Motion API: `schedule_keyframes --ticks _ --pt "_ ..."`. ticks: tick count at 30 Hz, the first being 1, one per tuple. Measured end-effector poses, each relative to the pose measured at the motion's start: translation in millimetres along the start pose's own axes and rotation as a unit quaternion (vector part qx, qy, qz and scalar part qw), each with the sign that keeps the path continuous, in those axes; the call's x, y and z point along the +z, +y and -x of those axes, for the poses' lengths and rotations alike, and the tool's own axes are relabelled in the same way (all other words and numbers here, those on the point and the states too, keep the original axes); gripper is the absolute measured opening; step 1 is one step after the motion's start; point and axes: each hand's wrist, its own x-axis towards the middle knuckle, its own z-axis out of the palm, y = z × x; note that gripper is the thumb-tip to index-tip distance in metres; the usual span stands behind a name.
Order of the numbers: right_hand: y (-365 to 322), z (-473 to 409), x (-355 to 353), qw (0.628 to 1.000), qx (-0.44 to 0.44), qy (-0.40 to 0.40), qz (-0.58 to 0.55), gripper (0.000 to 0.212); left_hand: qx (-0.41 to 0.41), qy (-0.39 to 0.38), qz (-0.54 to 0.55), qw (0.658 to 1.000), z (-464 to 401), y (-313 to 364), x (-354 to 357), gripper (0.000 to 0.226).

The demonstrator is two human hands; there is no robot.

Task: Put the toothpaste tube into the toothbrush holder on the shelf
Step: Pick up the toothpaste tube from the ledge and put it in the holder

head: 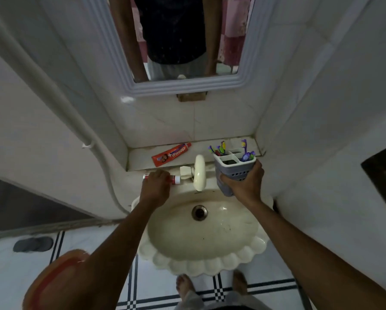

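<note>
— Two tubes? Where's the left hand [156, 184]?
— Closed over a small red toothpaste tube [176, 179] on the sink [201, 266] rim; another tube [171, 154] lies on the shelf [140, 159].
— And right?
— The right hand [243, 183] grips the toothbrush holder [234, 168] above the sink.

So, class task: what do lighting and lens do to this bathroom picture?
Head view: dim, bluish light; wide-angle lens bows the walls and mirror frame; a small glare spot on the tile; the orange object at the lower left is blurred; the toothpaste tube lettering stays legible.
</note>
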Motion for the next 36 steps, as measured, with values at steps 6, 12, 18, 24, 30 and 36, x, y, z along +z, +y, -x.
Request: schedule_keyframes --ticks 6,12,18,24,30,36 --pt "7.3 -12.5 13.8 1.000 -0.026 0.015 0.001 0.127 0.055 -0.081 -0.175 0.980 -20.1 1.1 1.6 0.051" --pt "15.4 -8.3 19.6 1.000 -0.014 0.006 -0.022 0.128 -0.011 -0.008 -0.058 0.998 -10.3 -5.0 1.2 0.034" --pt "23.7 -0.2 12.0 0.998 -0.001 -0.039 -0.050 0.133 -0.128 0.047 0.252 0.958 2.7 42.8 -67.8 0.055" --pt "27.9 4.4 2.7 0.996 0.007 -0.065 -0.063 0.127 -0.002 -0.071 0.328 0.942 -19.6 124.5 -139.1 0.055" --pt "20.4 3.8 -6.5 0.991 0.026 -0.088 -0.093 0.118 0.136 -0.025 0.072 0.988 -49.2 196.1 -142.3 0.030" --pt "18.1 5.0 -16.1 0.989 0.042 -0.107 -0.091 0.115 0.140 -0.013 0.012 0.990 -66.1 230.0 -124.0 0.029"
